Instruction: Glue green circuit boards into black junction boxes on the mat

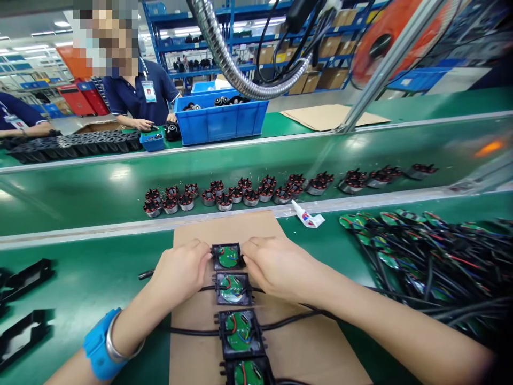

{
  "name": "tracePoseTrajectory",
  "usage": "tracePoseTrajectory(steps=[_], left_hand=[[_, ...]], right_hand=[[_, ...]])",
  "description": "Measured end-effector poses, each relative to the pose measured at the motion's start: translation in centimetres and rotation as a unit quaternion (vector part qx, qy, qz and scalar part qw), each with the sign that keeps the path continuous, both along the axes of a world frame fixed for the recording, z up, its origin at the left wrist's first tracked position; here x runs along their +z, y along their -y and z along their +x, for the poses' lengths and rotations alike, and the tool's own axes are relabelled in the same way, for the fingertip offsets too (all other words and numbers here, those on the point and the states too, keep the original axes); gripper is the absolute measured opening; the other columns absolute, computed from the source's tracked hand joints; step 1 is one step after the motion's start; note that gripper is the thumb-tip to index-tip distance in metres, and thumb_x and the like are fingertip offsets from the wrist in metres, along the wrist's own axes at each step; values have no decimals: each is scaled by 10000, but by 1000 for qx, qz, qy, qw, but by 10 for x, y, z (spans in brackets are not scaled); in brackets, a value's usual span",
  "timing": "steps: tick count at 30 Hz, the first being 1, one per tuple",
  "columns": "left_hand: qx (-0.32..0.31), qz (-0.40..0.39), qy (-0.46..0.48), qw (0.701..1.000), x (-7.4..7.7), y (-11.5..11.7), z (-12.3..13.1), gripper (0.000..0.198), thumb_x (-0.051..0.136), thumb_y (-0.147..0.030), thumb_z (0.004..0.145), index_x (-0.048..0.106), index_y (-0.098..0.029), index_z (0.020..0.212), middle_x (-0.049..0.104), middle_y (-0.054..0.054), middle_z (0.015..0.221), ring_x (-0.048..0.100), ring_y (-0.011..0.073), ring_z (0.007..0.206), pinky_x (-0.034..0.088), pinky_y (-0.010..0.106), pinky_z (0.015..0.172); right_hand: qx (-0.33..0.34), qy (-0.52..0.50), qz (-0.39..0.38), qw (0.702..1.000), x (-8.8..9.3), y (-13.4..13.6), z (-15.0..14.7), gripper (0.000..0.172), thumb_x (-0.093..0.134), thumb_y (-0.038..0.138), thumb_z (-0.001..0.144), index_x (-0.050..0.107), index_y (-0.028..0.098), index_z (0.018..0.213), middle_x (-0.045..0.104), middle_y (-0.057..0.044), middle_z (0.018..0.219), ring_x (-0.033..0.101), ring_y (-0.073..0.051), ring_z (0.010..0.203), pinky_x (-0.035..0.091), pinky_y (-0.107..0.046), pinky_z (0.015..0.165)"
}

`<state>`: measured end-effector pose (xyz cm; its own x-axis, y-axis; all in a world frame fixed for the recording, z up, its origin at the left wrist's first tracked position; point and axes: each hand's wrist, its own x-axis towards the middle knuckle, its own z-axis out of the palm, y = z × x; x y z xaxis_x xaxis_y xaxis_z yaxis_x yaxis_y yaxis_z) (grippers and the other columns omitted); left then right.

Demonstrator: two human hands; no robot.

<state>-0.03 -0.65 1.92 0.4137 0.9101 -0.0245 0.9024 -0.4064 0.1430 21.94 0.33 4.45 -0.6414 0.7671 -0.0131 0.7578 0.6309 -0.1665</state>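
My left hand (182,270) is closed, its fingertips pinching the left edge of a small black plastic housing (215,259) that holds a green circuit board (228,257). On the opposite edge, the fingers of my right hand (276,264) are closed on the same housing. A black cable end (146,274) shows beyond my left wrist; where it leads is hidden. Nearer to me, several like housings lie in a column, among them a second housing (233,289) and a third housing (241,334), with black cables running out sideways. All rest on a cardboard sheet (192,353).
A heap of cabled circuit boards (425,251) lies at right. Empty black frames (24,337) are at left. Several motor stators (250,197) stand on the green belt (100,198), near a white tube (308,216). Across it, a co-worker (140,91) handles parts beside a blue bin (222,123).
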Motion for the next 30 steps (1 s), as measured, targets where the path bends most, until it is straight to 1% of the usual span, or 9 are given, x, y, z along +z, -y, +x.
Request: tracePoseTrajectory(steps=[7,9,13,17,20,22,25,27,30], left_hand=[[7,-12,-48,999,-2,-7,9,216,371,-200,928,585,-186,909,676,51,893,674,211,782,473,264,594],[10,-16,-49,999,-3,-7,9,216,367,-200,927,583,-190,922,678,50,906,675,211,791,474,264,596],[14,-24,-36,999,-5,-8,6,224,372,-203,927,596,-198,943,686,47,939,675,219,826,488,277,625],[13,-46,8,999,-4,-12,1,205,418,-207,922,622,-212,946,703,40,982,669,228,899,503,312,730],[13,-78,46,996,-5,-14,-3,134,499,-213,896,630,-224,921,717,14,958,670,210,880,498,291,744],[12,-74,53,996,-8,-13,-3,125,516,-198,885,623,-220,946,715,16,967,668,205,884,497,284,754],[8,-33,39,999,-11,-9,1,186,426,-184,920,605,-195,967,698,53,979,659,212,901,492,299,770],[9,-22,23,999,-10,-7,7,237,357,-202,944,592,-187,928,690,66,933,656,214,866,481,301,743],[46,-72,9,996,-6,-8,13,288,310,-240,953,561,-191,823,677,66,837,648,226,799,446,305,691]], right_hand=[[13,-3,-17,1000,-11,-12,-3,164,440,153,849,594,163,791,683,-78,789,622,-189,679,336,-291,594],[12,-8,-23,1000,-12,-12,-4,141,460,177,838,600,160,839,680,-84,802,624,-200,686,349,-294,592],[26,-11,-55,998,-14,-13,-10,238,472,192,803,613,148,990,690,-101,857,635,-216,692,356,-293,553],[26,11,-93,995,-20,-16,-15,255,448,199,819,685,141,895,702,-125,828,648,-229,701,381,-298,554],[28,2,-89,996,-24,-16,-15,289,435,203,832,704,134,914,704,-139,847,657,-242,726,403,-310,574],[24,-4,-84,996,-26,-15,-15,292,434,204,830,706,132,909,705,-142,849,661,-250,735,414,-317,583],[18,-9,-80,997,-27,-13,-15,298,430,207,828,709,128,897,707,-142,824,664,-249,711,421,-321,578],[21,-11,-81,996,-27,-12,-16,305,430,204,825,712,120,907,708,-149,816,666,-248,695,422,-321,571],[22,-13,-87,996,-26,-11,-15,311,426,194,824,714,102,900,709,-169,823,671,-259,716,430,-327,581]])
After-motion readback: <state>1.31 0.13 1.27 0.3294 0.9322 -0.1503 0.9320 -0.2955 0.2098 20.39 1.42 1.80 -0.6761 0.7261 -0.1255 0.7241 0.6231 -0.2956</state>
